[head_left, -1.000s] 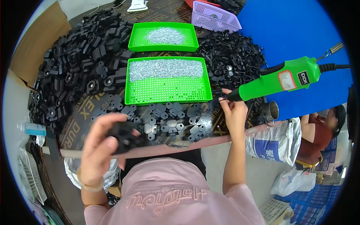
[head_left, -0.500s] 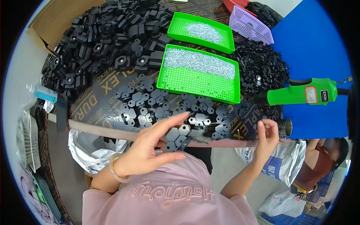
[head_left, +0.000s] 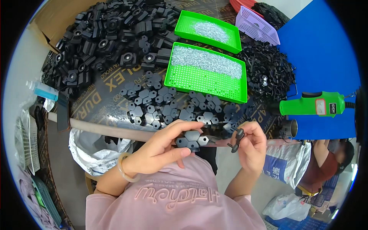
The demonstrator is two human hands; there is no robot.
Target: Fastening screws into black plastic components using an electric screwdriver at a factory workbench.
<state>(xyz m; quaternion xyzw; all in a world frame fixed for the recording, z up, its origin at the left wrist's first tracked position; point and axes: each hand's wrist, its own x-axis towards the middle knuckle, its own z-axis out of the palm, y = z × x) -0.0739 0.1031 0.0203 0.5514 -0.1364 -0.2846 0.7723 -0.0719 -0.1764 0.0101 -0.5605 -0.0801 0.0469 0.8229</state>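
My left hand (head_left: 159,147) holds a black plastic part (head_left: 192,136) made of joined hexagonal plates with small holes, pinched between thumb and fingers over the table's near edge. Just to its right, my right hand (head_left: 252,147) grips a small black piece (head_left: 238,140) by its edge. Two thin pegs stick out of that piece toward the left hand's part, and a gap separates the two. Beyond my hands, several similar hexagonal parts (head_left: 145,97) lie on the dark table (head_left: 101,103).
Two green trays (head_left: 207,85) hold small silvery metal pieces. Black block-shaped parts (head_left: 111,38) are heaped at the far left, small black pieces (head_left: 266,67) at the right. A green power screwdriver (head_left: 312,104) and a metal cup (head_left: 290,128) are at the right. Another person (head_left: 320,165) is beyond.
My right hand has moved left from near the metal cup, and the small black piece now shows in its fingers. The left hand's part has turned and shifted slightly right.
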